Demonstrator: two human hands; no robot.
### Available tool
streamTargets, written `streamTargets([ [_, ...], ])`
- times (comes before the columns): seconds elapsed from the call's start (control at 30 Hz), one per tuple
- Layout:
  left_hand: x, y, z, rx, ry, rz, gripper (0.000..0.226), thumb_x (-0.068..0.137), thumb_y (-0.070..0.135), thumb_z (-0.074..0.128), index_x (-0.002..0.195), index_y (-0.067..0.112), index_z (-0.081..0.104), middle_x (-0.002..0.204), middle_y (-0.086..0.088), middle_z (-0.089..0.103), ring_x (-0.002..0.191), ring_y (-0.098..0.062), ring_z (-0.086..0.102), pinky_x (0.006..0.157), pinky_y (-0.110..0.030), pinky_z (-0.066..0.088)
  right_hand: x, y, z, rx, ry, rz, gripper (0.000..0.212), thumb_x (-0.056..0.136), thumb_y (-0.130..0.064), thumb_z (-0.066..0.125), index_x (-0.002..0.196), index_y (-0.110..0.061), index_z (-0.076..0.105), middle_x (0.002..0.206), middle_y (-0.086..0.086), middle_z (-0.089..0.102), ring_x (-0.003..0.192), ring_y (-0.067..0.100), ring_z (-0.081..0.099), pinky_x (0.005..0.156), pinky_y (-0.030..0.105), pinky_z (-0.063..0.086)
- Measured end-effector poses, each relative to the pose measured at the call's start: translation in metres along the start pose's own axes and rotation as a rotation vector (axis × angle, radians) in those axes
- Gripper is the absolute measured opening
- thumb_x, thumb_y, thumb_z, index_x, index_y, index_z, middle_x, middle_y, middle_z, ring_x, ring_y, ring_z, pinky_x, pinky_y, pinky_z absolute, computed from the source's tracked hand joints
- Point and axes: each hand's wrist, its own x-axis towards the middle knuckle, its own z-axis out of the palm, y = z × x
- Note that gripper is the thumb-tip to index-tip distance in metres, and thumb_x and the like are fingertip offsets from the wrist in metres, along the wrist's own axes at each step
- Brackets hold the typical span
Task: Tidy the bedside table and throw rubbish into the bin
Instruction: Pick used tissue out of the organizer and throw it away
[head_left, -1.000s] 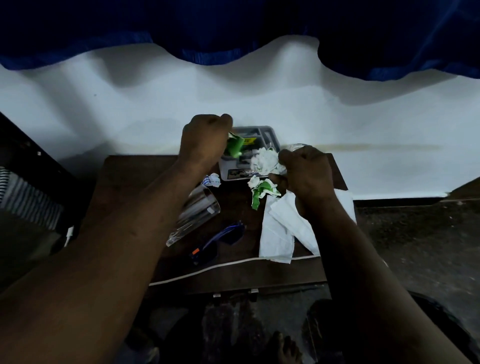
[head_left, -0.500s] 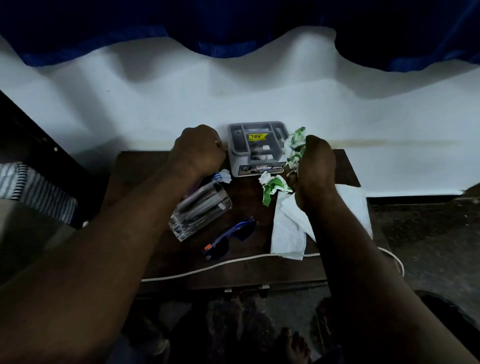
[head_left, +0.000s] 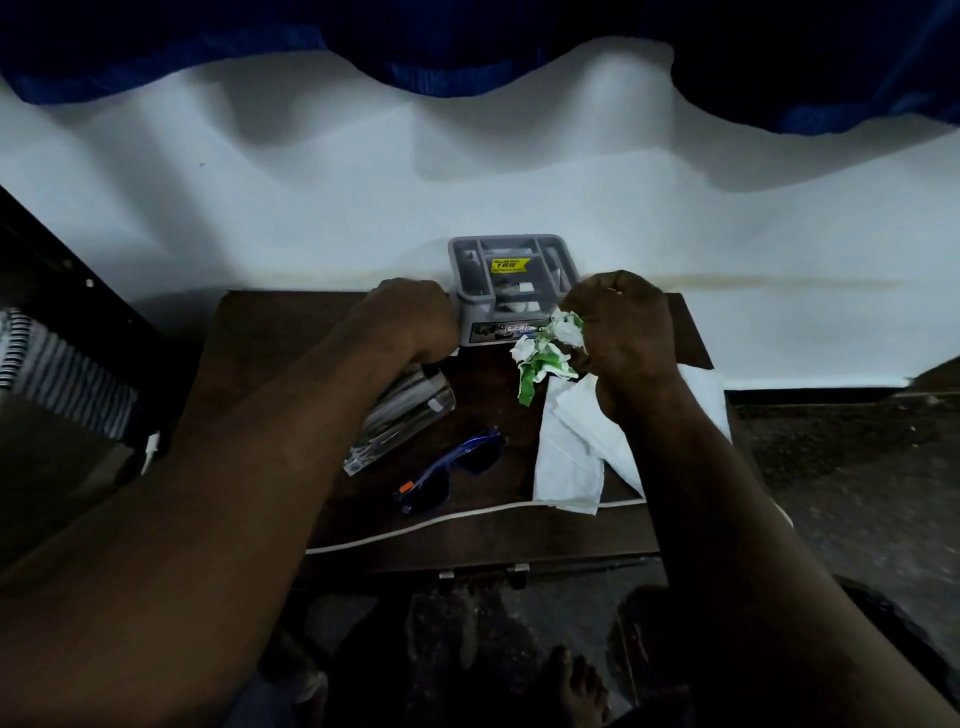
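Noted right fingers (head_left: 584, 306) curled tight round a wad of green-and-white paper (head_left: 563, 330), held just in front of the right front corner of the grey tray (head_left: 509, 238). Logged right hand (head_left: 621, 332) knuckles-up, just right of that corner, wrist above white tissues (head_left: 569, 457) spread front-right of the tray. Found a second green-and-white scrap (head_left: 532, 371) just below the wad and touching it; unable to tell if separate from it.

Noted left hand (head_left: 413, 317) clenched, knuckles up, against the tray's left wall. Fingers tucked out of sight underneath, so unable to tell if anything held.

Logged a clear glass (head_left: 402, 421) lying on its side front-left of the tray, partly under the left forearm. Found blue sunglasses (head_left: 452, 465) farther to the front of the tray, near the glass. Traced a white cable (head_left: 441, 519) farther forward again, across the front of the dark wooden table (head_left: 270, 332). Placed the tray, compartmented and with a yellow label (head_left: 510, 265) inside, at the table's back edge by the white wall (head_left: 311, 208).
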Motion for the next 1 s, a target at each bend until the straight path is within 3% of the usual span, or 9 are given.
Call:
streamTargets([
  [0.07, 0.004, -0.002, 0.003, 0.013, 0.016, 0.011, 0.041, 0.084, 0.013, 0.058, 0.124, 0.013, 0.066, 0.130, -0.014, 0.064, 0.114, -0.034, 0.064, 0.084, -0.036, 0.052, -0.002, 0.000, -0.002, 0.000, 0.015, 0.007, 0.007, 0.070, -0.011, 0.061, 0.071, -0.016, 0.067, 0.069, 0.013, 0.061, 0.061, 0.026, 0.053, 0.050, 0.028, 0.036],
  [0.1, 0.005, -0.003, 0.005, 0.010, 0.027, 0.014, 0.041, 0.084, 0.015, 0.059, 0.124, 0.014, 0.067, 0.130, -0.014, 0.064, 0.115, -0.034, 0.063, 0.087, -0.039, 0.054, -0.002, 0.001, -0.004, -0.008, 0.018, 0.010, 0.015, 0.074, -0.007, 0.061, 0.066, -0.018, 0.066, 0.070, 0.015, 0.061, 0.062, 0.028, 0.052, 0.051, 0.032, 0.038],
  [0.23, 0.014, -0.011, 0.011, -0.026, -0.007, 0.000, 0.036, 0.085, 0.017, 0.067, 0.121, 0.011, 0.068, 0.132, -0.014, 0.063, 0.118, -0.033, 0.063, 0.098, -0.044, 0.053, 0.002, 0.000, -0.011, -0.016, 0.032, 0.030, 0.020, 0.078, -0.001, 0.067, 0.068, -0.018, 0.069, 0.071, 0.011, 0.070, 0.063, 0.028, 0.058, 0.066, 0.065, 0.058],
  [0.37, 0.012, -0.012, 0.010, -0.027, 0.064, -0.018, 0.032, 0.085, 0.027, 0.066, 0.115, 0.015, 0.068, 0.120, -0.011, 0.067, 0.101, -0.030, 0.065, 0.084, -0.040, 0.055, 0.008, 0.006, -0.013, -0.112, 0.055, -0.027, 0.012, 0.079, -0.004, 0.076, 0.078, -0.016, 0.073, 0.078, 0.003, 0.079, 0.070, 0.023, 0.070, 0.069, 0.045, 0.060],
  [0.47, 0.011, -0.011, 0.010, -0.008, 0.118, -0.027, 0.034, 0.080, 0.025, 0.070, 0.112, 0.015, 0.068, 0.109, -0.011, 0.068, 0.094, -0.030, 0.066, 0.071, -0.035, 0.050, 0.008, 0.009, -0.010, -0.156, 0.033, -0.080, 0.007, 0.086, -0.012, 0.073, 0.079, -0.015, 0.074, 0.072, 0.001, 0.078, 0.068, 0.021, 0.069, 0.070, 0.044, 0.058],
  [0.6, 0.007, -0.012, 0.007, -0.012, 0.118, -0.028, 0.038, 0.074, 0.028, 0.073, 0.110, 0.016, 0.068, 0.107, -0.011, 0.068, 0.094, -0.031, 0.066, 0.070, -0.034, 0.050, 0.004, 0.014, -0.007, -0.357, -0.084, -0.126, 0.027, 0.084, -0.040, 0.082, 0.076, -0.016, 0.074, 0.066, -0.003, 0.072, 0.057, 0.007, 0.061, 0.063, 0.028, 0.051],
  [0.73, 0.003, -0.015, 0.003, -0.055, 0.151, -0.036, 0.034, 0.072, 0.031, 0.075, 0.103, 0.017, 0.072, 0.105, -0.010, 0.069, 0.092, -0.032, 0.066, 0.069, -0.034, 0.049, -0.005, 0.022, 0.004, -0.661, -0.319, -0.156, 0.008, 0.083, -0.019, 0.077, 0.079, -0.025, 0.079, 0.086, -0.006, 0.079, 0.086, 0.010, 0.072, 0.083, 0.029, 0.058],
  [0.87, -0.002, -0.016, -0.002, -0.150, 0.225, -0.084, 0.029, 0.076, 0.028, 0.069, 0.104, 0.021, 0.074, 0.109, -0.011, 0.070, 0.097, -0.035, 0.067, 0.080, -0.039, 0.056, -0.020, 0.027, 0.025, -0.931, -0.544, -0.297, 0.027, 0.084, -0.011, 0.067, 0.099, -0.029, 0.082, 0.112, -0.005, 0.078, 0.109, 0.019, 0.069, 0.100, 0.035, 0.052],
  [1.0, -0.004, -0.019, -0.005, -0.183, 0.226, -0.113, 0.025, 0.076, 0.025, 0.071, 0.101, 0.022, 0.075, 0.105, -0.008, 0.071, 0.095, -0.033, 0.067, 0.079, -0.038, 0.056, -0.026, 0.032, 0.036, -0.943, -0.587, -0.370, 0.037, 0.079, -0.005, 0.063, 0.106, -0.024, 0.080, 0.118, -0.005, 0.076, 0.115, 0.021, 0.067, 0.099, 0.037, 0.052],
])
